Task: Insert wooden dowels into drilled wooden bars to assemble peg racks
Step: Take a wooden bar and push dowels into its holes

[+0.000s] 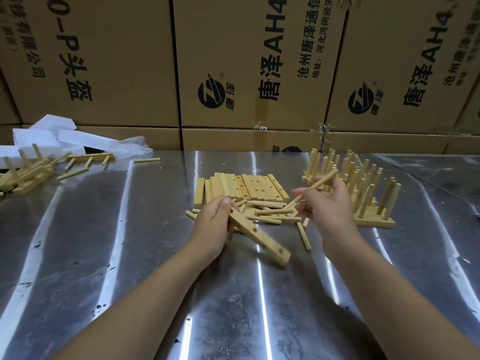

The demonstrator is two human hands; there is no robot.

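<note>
At the far left, white foam blocks (pixel 44 136) sit at the back edge of the shiny metal table (pixel 130 255), with a crumpled clear plastic bag (pixel 135 146) beside them. In front of the foam lies a loose heap of finished racks (pixel 26 175), pegs pointing every way, and a few stray pegs lie near it.

Nearer the middle, the left hand (pixel 215 219) has its fingers curled round one end of a drilled bar (pixel 259 241). The bar slants down toward the right, holes facing up. I cannot tell whether its free end touches the table.

Behind that hand, a row of drilled bars (pixel 244 188) lies side by side, and a pile of loose dowels (pixel 267 211) is scattered just in front of them.

The right hand (pixel 327 203) hovers over that pile, pinching one dowel (pixel 324 179) between thumb and fingers, its far end tilted up and to the right. It is well apart from the held bar.

Just beyond the right hand, assembled racks (pixel 374 203) stand packed together with their pegs upright.

Along the back, closed cardboard boxes (pixel 246 61) with printed lettering are stacked like a wall; their contents cannot be seen.
</note>
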